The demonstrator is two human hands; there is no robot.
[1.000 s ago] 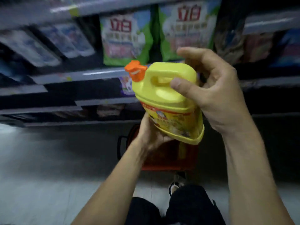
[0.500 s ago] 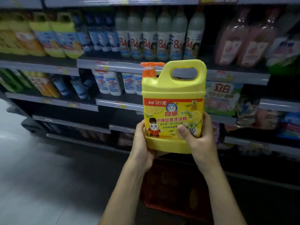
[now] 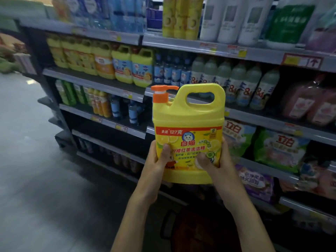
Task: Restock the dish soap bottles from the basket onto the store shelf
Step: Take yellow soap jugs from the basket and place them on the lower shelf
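Observation:
A yellow dish soap bottle (image 3: 189, 124) with an orange pump and a loop handle stands upright in the air in front of the store shelf (image 3: 254, 115). My left hand (image 3: 156, 164) grips its lower left side, thumb on the label. My right hand (image 3: 216, 166) grips the lower right side, thumb across the front. A row of similar yellow bottles (image 3: 131, 68) stands on the shelf up and to the left. The red basket (image 3: 196, 230) sits on the floor under my arms, dim and partly hidden.
Shelves run across the view: pale bottles (image 3: 236, 84) behind the held bottle, green detergent bags (image 3: 280, 148) to the right, small orange and green bottles (image 3: 87, 99) lower left. Grey aisle floor (image 3: 36, 179) opens to the left.
The bottle went from tilted and low, right hand on its handle, to upright and raised before the shelf, with both hands now round its base. The view lifted from the floor to the upper shelves.

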